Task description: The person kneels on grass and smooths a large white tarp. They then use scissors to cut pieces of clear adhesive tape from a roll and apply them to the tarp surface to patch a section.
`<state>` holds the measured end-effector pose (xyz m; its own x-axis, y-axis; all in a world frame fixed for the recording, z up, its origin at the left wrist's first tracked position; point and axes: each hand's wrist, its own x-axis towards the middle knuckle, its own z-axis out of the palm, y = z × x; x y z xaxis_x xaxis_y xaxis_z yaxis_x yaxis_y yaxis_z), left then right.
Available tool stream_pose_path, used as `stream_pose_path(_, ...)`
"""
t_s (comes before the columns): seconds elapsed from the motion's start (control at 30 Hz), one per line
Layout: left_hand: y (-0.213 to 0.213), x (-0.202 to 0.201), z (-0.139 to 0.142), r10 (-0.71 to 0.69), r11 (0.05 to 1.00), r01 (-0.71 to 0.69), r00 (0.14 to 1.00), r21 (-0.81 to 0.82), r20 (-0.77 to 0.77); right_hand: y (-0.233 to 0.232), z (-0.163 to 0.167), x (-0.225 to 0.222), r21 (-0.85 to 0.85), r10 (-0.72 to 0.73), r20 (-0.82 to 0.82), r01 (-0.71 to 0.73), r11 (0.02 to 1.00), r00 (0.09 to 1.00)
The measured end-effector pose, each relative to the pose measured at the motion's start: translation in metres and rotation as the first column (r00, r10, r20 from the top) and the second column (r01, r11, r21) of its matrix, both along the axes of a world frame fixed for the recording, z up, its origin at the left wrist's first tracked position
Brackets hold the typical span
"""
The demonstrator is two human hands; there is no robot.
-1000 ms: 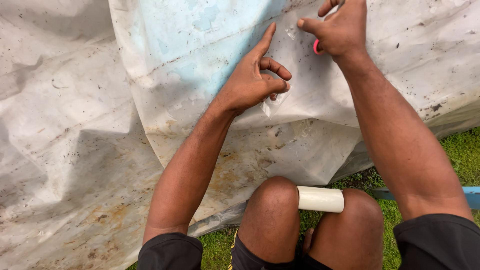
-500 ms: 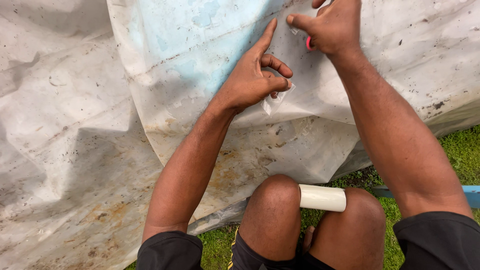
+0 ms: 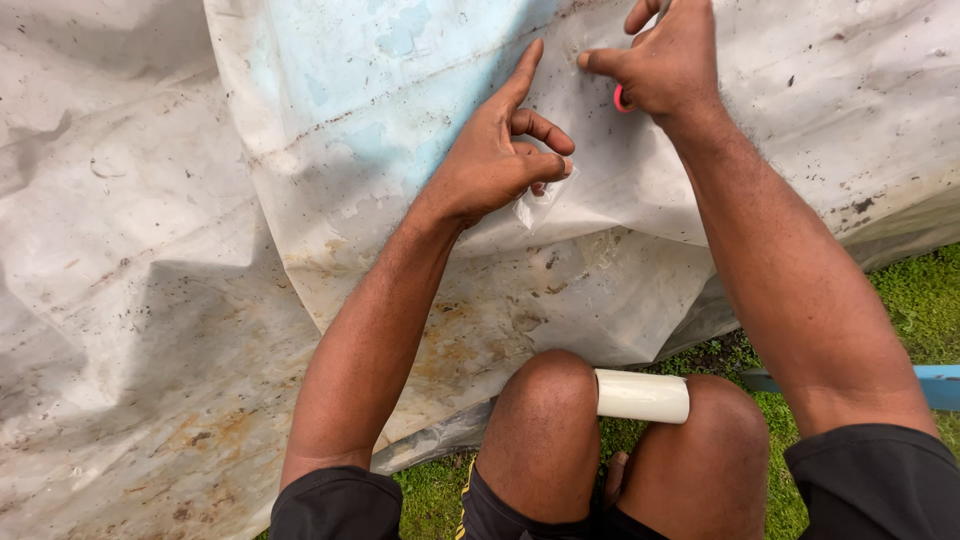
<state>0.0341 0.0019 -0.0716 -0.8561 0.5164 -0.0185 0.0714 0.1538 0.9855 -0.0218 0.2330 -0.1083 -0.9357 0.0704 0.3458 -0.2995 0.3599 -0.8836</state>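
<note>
Head view, item one?
— Small clear plastic patch (image 3: 540,200), limp, light; pinched in left hand (image 3: 495,160), forefinger pressed on dirty white tarpaulin sheet (image 3: 200,280).
— Right hand (image 3: 665,65)?
— Curled round red-handled tool (image 3: 620,98). Best gripped by edges.

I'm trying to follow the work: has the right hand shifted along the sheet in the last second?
Yes. The right hand has moved left along the plastic sheet, closing toward the left hand, which has stayed pressed in place.
</note>
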Motion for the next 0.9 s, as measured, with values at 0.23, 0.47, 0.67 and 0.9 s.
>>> stream_pose_path(0.23,-0.001,0.000,0.001,-0.002,1.000,0.002,1.000,0.003,0.006,0.005,-0.013,-0.006,0.157,0.012,-0.061,-0.002,0.988,0.998)
stream_pose_path(0.47,-0.001,0.001,0.000,0.001,1.000,-0.001,1.000,0.003,-0.005,0.017,-0.024,-0.015,-0.022,0.009,-0.090,-0.011,1.000,0.996)
stream_pose_path(0.67,-0.001,0.001,0.001,0.009,1.000,-0.009,1.000,-0.002,-0.008,0.009,-0.017,-0.028,-0.087,-0.027,-0.016,0.025,0.996,1.000)
stream_pose_path(0.9,-0.002,0.001,-0.002,0.012,1.000,-0.012,1.000,0.009,0.003,0.011,-0.019,-0.030,-0.051,-0.057,0.069,0.061,0.997,0.996)
